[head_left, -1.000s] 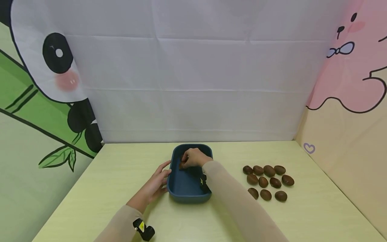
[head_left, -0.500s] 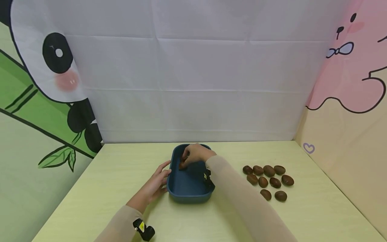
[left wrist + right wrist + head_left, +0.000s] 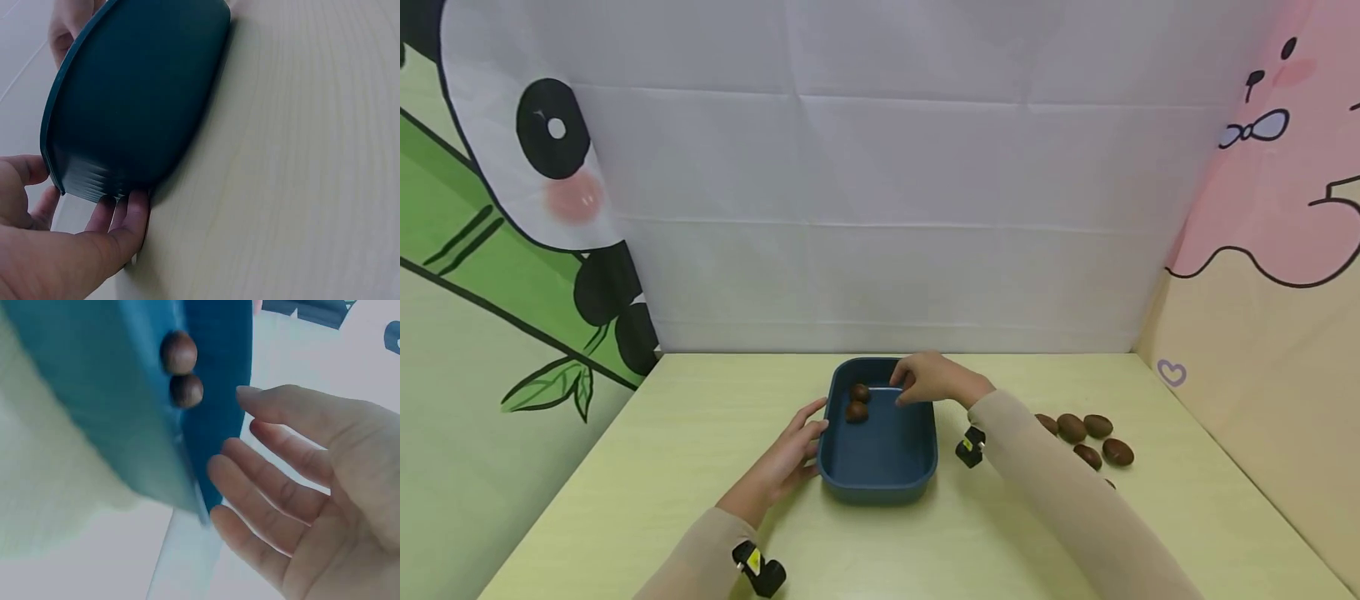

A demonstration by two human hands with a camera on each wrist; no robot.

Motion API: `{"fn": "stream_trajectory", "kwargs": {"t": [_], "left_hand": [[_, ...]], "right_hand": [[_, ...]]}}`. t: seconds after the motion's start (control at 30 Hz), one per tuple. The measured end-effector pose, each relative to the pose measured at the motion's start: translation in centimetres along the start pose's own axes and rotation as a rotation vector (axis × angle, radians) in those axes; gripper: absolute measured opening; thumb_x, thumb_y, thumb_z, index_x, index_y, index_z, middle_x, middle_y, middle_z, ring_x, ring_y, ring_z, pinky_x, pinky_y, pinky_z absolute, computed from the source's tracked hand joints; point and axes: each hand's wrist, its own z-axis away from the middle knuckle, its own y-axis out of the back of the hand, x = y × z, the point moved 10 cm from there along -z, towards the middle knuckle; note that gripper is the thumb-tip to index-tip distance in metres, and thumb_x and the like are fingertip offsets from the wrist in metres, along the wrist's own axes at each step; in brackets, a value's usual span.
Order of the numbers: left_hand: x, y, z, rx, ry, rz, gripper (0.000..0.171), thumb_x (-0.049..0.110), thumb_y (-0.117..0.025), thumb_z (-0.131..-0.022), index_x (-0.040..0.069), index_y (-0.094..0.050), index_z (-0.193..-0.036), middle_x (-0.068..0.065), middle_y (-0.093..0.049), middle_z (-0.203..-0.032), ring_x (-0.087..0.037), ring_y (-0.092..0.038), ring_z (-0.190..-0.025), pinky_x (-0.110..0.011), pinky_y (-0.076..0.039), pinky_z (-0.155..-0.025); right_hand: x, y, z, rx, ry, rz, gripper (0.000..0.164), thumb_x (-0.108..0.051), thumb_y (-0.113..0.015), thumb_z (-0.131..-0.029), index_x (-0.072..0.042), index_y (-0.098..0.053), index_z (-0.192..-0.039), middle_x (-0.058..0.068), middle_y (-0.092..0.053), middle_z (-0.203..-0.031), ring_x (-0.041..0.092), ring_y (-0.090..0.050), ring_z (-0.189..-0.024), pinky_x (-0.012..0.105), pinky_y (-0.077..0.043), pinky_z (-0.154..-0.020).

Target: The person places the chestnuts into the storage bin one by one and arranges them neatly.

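Note:
A dark blue rectangular box (image 3: 877, 492) stands on the table. Inside, by its left wall, lie two glossy brown chestnuts, a far chestnut (image 3: 860, 392) and a nearer chestnut (image 3: 856, 412). My left hand (image 3: 784, 460) rests against the box's outer left side; in the left wrist view its extended fingers (image 3: 131, 215) touch the outer wall. Over the right rim hovers my right hand (image 3: 938, 379), holding nothing. Its fingers and thumb are loosely spread in the right wrist view, beside the chestnut pair (image 3: 186, 390).
Several more chestnuts (image 3: 1072, 428) lie on the table to the right, partly hidden behind the right sleeve (image 3: 1060, 483). A white cloth backdrop (image 3: 880, 283) rises at the table's far edge, with printed panels on both sides.
My right hand has let go of the chestnut and moved right, up out of the box to its right rim. Two chestnuts now show fully inside. The left hand stays on the box.

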Motion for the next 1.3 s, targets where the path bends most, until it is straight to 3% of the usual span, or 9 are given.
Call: {"fn": "stream_trajectory", "kwargs": {"t": [0.3,0.47,0.73,0.87,1.07,1.3], "left_hand": [[0.0,0.1,0.0,0.010,-0.004,-0.005,0.059,0.030,-0.046,-0.106,0.025,-0.020,-0.159,-0.025,-0.040,-0.149,-0.033,-0.059,-0.121,-0.047,-0.047,-0.095],[0.0,0.1,-0.1,0.009,-0.003,-0.005,0.060,0.031,-0.047,-0.106,0.025,-0.020,-0.159,-0.026,-0.039,-0.150,-0.034,-0.057,-0.123,-0.047,-0.047,-0.095],[-0.3,0.1,-0.1,-0.003,-0.002,-0.008,0.059,0.030,-0.045,-0.107,0.024,-0.018,-0.159,-0.026,-0.038,-0.150,-0.035,-0.057,-0.123,-0.044,-0.047,-0.093],[-0.4,0.3,0.0,0.002,-0.002,-0.008,0.059,0.030,-0.046,-0.107,0.025,-0.019,-0.159,-0.026,-0.039,-0.149,-0.035,-0.058,-0.122,-0.043,-0.048,-0.092],[-0.3,0.4,0.0,0.010,-0.004,-0.008,0.058,0.031,-0.047,-0.106,0.025,-0.021,-0.158,-0.026,-0.039,-0.149,-0.035,-0.057,-0.122,-0.044,-0.048,-0.092],[-0.2,0.2,-0.2,0.001,-0.006,-0.007,0.058,0.030,-0.046,-0.107,0.024,-0.020,-0.159,-0.026,-0.039,-0.150,-0.034,-0.058,-0.121,-0.043,-0.047,-0.093]], "right_hand": [[2.8,2.2,4.1,0.044,-0.002,0.009,0.029,-0.017,-0.076,-0.089,-0.007,-0.070,-0.116,0.004,-0.070,-0.100,0.021,-0.065,-0.093,0.039,-0.053,-0.082],[5.9,2.9,6.2,0.071,-0.040,0.020,0.025,-0.016,-0.076,-0.089,-0.011,-0.071,-0.112,0.003,-0.069,-0.098,0.023,-0.064,-0.094,0.041,-0.052,-0.082],[12.0,2.4,9.6,0.043,-0.147,-0.005,0.028,-0.015,-0.075,-0.090,-0.005,-0.070,-0.115,0.008,-0.068,-0.102,0.023,-0.063,-0.093,0.045,-0.051,-0.084],[14.1,1.9,10.9,0.030,-0.154,-0.001,0.026,-0.015,-0.074,-0.089,-0.005,-0.070,-0.114,0.009,-0.069,-0.105,0.026,-0.063,-0.097,0.048,-0.050,-0.087],[15.6,1.2,12.0,0.026,-0.148,-0.013,0.025,-0.015,-0.074,-0.089,-0.006,-0.071,-0.112,0.004,-0.071,-0.104,0.027,-0.065,-0.100,0.049,-0.048,-0.090],[15.7,1.1,11.9,0.033,-0.133,0.000,0.027,-0.018,-0.075,-0.089,-0.004,-0.071,-0.112,0.003,-0.071,-0.102,0.027,-0.065,-0.099,0.049,-0.049,-0.089]]}}
